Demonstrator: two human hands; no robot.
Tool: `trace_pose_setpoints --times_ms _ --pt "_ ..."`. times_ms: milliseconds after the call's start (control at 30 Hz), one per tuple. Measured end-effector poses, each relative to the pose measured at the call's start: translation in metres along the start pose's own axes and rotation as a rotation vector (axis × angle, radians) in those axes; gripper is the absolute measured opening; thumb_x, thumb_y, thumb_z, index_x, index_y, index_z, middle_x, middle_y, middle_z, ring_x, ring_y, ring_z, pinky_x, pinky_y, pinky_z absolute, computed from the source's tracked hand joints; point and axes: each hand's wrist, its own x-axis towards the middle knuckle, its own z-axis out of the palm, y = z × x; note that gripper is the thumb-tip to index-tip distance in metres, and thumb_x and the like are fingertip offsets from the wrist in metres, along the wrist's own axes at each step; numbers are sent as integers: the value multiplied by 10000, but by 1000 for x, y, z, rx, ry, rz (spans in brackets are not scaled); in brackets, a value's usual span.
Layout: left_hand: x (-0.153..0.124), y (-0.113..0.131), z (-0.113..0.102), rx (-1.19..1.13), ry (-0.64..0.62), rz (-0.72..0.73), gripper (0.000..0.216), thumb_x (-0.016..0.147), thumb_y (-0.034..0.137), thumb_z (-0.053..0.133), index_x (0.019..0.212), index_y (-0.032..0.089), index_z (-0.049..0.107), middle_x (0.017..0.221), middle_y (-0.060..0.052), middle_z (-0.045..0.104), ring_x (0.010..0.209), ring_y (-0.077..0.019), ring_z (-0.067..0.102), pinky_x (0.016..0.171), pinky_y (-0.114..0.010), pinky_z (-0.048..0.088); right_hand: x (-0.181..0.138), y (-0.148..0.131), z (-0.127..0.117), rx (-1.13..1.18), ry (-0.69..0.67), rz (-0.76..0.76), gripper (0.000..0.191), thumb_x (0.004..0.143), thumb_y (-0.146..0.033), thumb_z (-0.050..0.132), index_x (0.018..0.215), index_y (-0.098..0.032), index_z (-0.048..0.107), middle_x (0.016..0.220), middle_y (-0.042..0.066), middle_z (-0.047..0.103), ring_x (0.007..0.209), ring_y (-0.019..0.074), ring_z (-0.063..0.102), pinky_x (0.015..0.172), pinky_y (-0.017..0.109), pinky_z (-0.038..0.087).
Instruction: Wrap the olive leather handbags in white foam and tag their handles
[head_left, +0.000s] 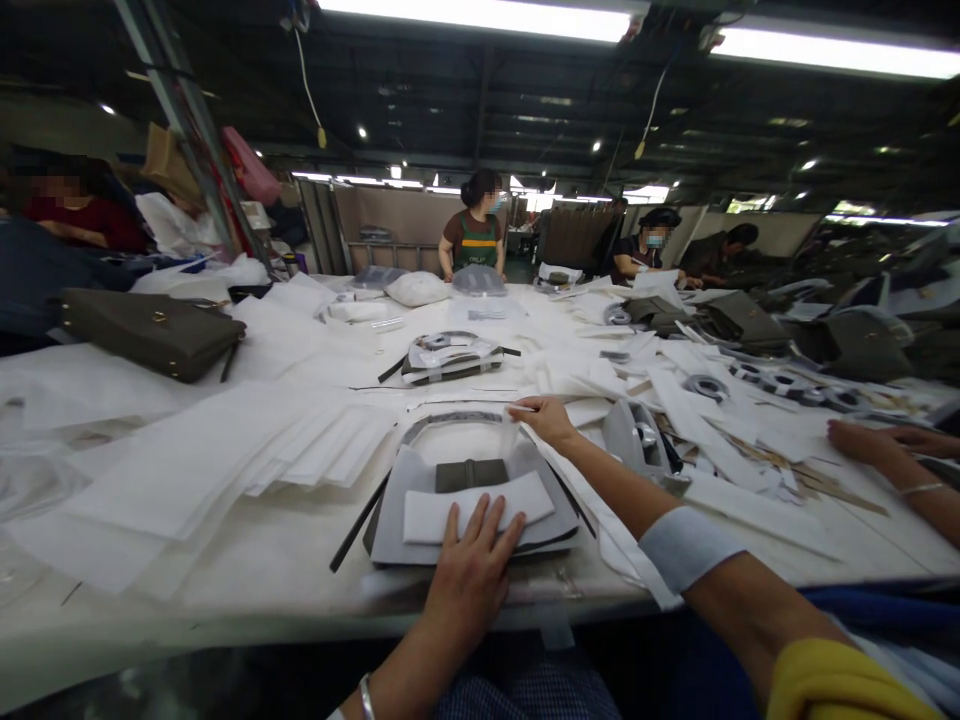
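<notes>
A dark olive handbag (379, 545) lies flat in front of me, mostly covered by a pale grey wrapping sheet (412, 480). On top of it rests a folded white foam sheet (435, 515). My left hand (474, 565) presses on this foam with its fingers spread. A dark olive flap or strap piece (471, 474) shows just beyond the foam. The wrapped handle (450, 414) arches away from me. Beside its right end, my right hand (546, 420) pinches a translucent strip of tape (510, 438), which hangs from the fingertips.
Stacked white foam sheets (315, 450) spread to the left. Another wrapped bag (454, 360) sits ahead, and an olive bag (154, 330) lies far left. A tape dispenser (637, 440) stands at right. Another person's hands (885, 445) reach in from the right edge.
</notes>
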Motion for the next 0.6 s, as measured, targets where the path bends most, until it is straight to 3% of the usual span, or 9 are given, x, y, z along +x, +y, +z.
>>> trace_pose_setpoints --times_ms 167,233,300,433,600 --pt "1 1 -4 16 6 -1 706 888 255 568 1527 309 272 1599 -51 296 1466 -302 259 1155 -630 239 -38 -29 -27 29 11 -144 253 828 -408 640 809 -194 773 878 57 774 895 233 705 862 345 523" --pt "1 1 -6 0 2 1 712 891 311 586 1527 320 265 1597 -42 301 1465 -296 265 1157 -629 241 -69 -33 -35 -19 -64 -228 195 846 -320 625 914 -221 778 960 38 776 939 223 707 891 341 526" --pt "1 0 -6 -19 5 2 726 887 338 600 1527 324 258 1598 -34 299 1467 -290 261 1164 -629 226 -102 -31 -38 -94 -144 -327 265 853 -192 576 1043 -230 755 1045 32 766 989 207 705 916 332 536" --pt "1 0 -3 -58 36 -7 700 874 324 615 1507 289 321 1595 -29 303 1474 -277 246 1198 -594 163 -155 -18 -29 -252 -196 -550 457 844 -34 454 1187 -223 691 1160 47 732 1108 188 670 1026 374 508" --pt "1 4 -2 -69 54 -57 706 863 257 592 1512 232 314 1590 -30 312 1480 -248 233 1221 -535 137 -186 -3 -13 -424 -81 -747 549 853 -14 402 1339 -195 584 1273 89 674 1262 213 573 1081 450 472"
